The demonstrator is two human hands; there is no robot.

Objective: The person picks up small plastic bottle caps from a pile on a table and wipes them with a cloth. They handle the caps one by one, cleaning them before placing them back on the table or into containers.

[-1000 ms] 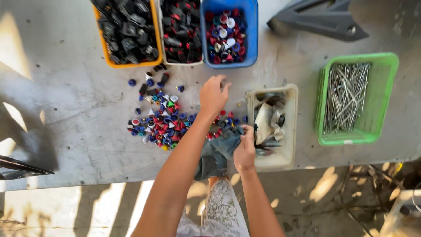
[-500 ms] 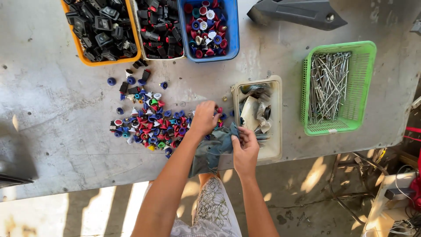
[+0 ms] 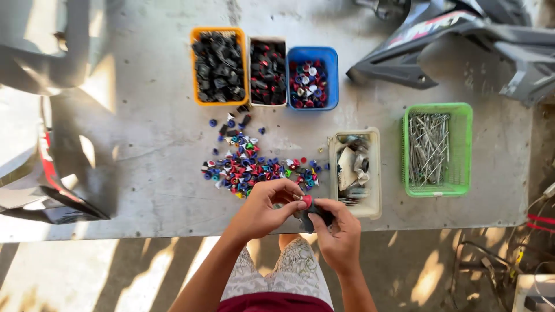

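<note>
Left hand point(image 3: 263, 209) has come back from the coloured cap pile point(image 3: 254, 167), now pinching a red cap point(image 3: 306, 200) onto the dark part gripped by right hand point(image 3: 338, 234) at the desk's point(image 3: 144, 144) near edge.

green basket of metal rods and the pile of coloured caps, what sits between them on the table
In the head view, a cream tray of mixed metal parts sits between the green basket and the pile of coloured caps.

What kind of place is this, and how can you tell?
Probably a small repair or assembly workshop, perhaps for motorbikes. A grey worktable carries bins of sorted small parts, a green basket of metal rods, and dark vehicle body panels.
</note>
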